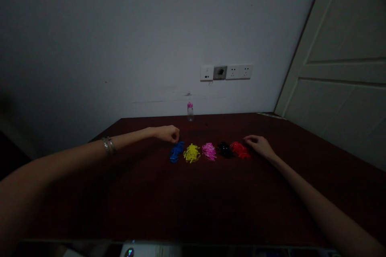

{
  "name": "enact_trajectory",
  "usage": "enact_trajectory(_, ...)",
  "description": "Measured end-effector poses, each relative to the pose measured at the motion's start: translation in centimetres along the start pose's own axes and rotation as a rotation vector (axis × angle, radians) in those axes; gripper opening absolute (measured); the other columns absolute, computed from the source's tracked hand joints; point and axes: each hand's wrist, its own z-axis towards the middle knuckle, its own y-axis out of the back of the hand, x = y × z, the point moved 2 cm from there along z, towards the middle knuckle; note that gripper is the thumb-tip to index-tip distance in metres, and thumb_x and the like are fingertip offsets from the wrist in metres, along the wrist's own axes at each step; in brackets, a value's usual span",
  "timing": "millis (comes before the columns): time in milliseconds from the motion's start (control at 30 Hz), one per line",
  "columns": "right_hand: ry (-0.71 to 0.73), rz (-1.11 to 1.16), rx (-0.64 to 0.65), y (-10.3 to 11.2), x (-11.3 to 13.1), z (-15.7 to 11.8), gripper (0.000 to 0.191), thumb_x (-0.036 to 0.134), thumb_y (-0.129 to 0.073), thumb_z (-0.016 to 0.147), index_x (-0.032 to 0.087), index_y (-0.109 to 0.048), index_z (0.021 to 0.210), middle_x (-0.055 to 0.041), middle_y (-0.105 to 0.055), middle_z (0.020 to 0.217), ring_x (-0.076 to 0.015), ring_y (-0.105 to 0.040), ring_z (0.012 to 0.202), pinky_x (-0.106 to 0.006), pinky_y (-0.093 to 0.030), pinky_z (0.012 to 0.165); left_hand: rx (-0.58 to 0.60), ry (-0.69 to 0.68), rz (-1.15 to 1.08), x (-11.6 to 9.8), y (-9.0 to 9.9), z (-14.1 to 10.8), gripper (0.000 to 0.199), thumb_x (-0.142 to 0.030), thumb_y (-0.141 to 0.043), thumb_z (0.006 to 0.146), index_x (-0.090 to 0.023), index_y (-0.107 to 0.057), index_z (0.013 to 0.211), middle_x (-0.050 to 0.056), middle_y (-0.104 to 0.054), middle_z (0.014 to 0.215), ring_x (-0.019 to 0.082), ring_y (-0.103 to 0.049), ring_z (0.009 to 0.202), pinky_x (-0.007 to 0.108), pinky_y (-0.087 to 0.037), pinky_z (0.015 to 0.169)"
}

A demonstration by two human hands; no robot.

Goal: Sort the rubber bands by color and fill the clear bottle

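Observation:
Five small piles of thin pieces lie in a row on the dark red table (193, 200): blue (176, 152), yellow (191, 153), pink (209, 151), black (225, 150) and red (240, 149). My left hand (168, 133) is at the upper edge of the blue pile, its fingers curled together; whatever they may hold is too small to see. At the right end, my right hand (258, 144) is beside the red pile with thumb and fingertips pinched together, and any piece between them cannot be made out.
A small clear bottle with a pink top (190, 111) stands behind the piles near the wall. Sockets and switches (226, 72) are on the wall. A pale panelled door (340, 68) borders the right side. Below the table's front edge, partly visible items show.

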Motion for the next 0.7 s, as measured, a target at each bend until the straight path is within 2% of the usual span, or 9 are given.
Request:
enact_trajectory(100,0.021,-0.001,0.006,-0.1,-0.1,0.0,0.025,0.032,-0.050,0.072,0.018,-0.068,0.084,-0.0053,-0.069,0.085,-0.0209,-0.062,0.080,-0.033,-0.046,0.075,-0.015,0.026,-0.032,0.7,-0.2,0.0,0.012,-0.015,-0.061,0.060,-0.019,-0.069,0.068,0.000,-0.064,0.077,0.010,-0.055,0.072,0.017,-0.039,0.071)
enact_trajectory(200,0.019,-0.001,0.007,-0.2,-0.2,0.1,0.024,0.031,-0.050,0.072,0.019,-0.068,0.084,-0.0049,-0.069,0.085,-0.0207,-0.063,0.081,-0.033,-0.046,0.077,-0.059,0.121,-0.059,2.4,0.3,0.4,0.011,-0.017,-0.062,0.059,-0.019,-0.069,0.068,0.000,-0.065,0.078,0.011,-0.056,0.073,0.017,-0.039,0.072)
enact_trajectory(300,0.014,-0.008,0.004,-0.2,-0.1,0.1,0.024,0.031,-0.050,0.072,0.020,-0.068,0.083,-0.0044,-0.069,0.085,-0.0205,-0.063,0.081,-0.033,-0.046,0.078,-0.162,0.239,-0.027,5.2,1.4,1.4,0.011,-0.022,-0.061,0.060,-0.018,-0.068,0.068,0.001,-0.066,0.077,0.012,-0.056,0.072,0.017,-0.039,0.069)
enact_trajectory(433,0.013,-0.019,-0.004,-0.2,0.0,0.0,0.023,0.031,-0.050,0.072,0.020,-0.069,0.082,-0.0047,-0.069,0.083,-0.0207,-0.063,0.079,-0.033,-0.046,0.077,-0.261,0.371,0.015,9.5,2.4,2.9,0.017,-0.026,-0.055,0.065,-0.015,-0.068,0.068,-0.001,-0.064,0.066,0.011,-0.055,0.066,0.017,-0.038,0.063)
enact_trajectory(533,0.015,-0.029,-0.005,-0.2,0.0,0.0,0.024,0.030,-0.050,0.071,0.020,-0.069,0.083,-0.0053,-0.069,0.084,-0.0205,-0.063,0.078,-0.032,-0.046,0.075,-0.453,0.555,0.016,12.3,1.6,3.4,0.024,-0.027,-0.049,0.070,-0.012,-0.067,0.071,0.000,-0.062,0.062,0.012,-0.056,0.066,0.017,-0.037,0.059)
enact_trajectory(633,0.010,-0.043,0.009,-0.3,0.1,0.0,0.025,0.031,-0.049,0.072,0.019,-0.068,0.084,-0.0054,-0.069,0.085,-0.0205,-0.063,0.079,-0.031,-0.046,0.075,-0.720,0.788,-0.112,13.8,-0.9,3.3,0.029,-0.029,-0.045,0.075,-0.011,-0.067,0.081,0.004,-0.066,0.073,0.015,-0.059,0.073,0.018,-0.039,0.060)
enact_trajectory(700,0.014,-0.050,0.022,-0.3,0.2,0.0,0.025,0.030,-0.048,0.073,0.019,-0.068,0.084,-0.0056,-0.069,0.085,-0.0206,-0.063,0.080,-0.031,-0.046,0.075,-0.852,0.869,-0.217,14.1,-2.8,3.3,0.030,-0.030,-0.045,0.077,-0.012,-0.067,0.086,0.008,-0.067,0.084,0.017,-0.061,0.080,0.020,-0.041,0.064)
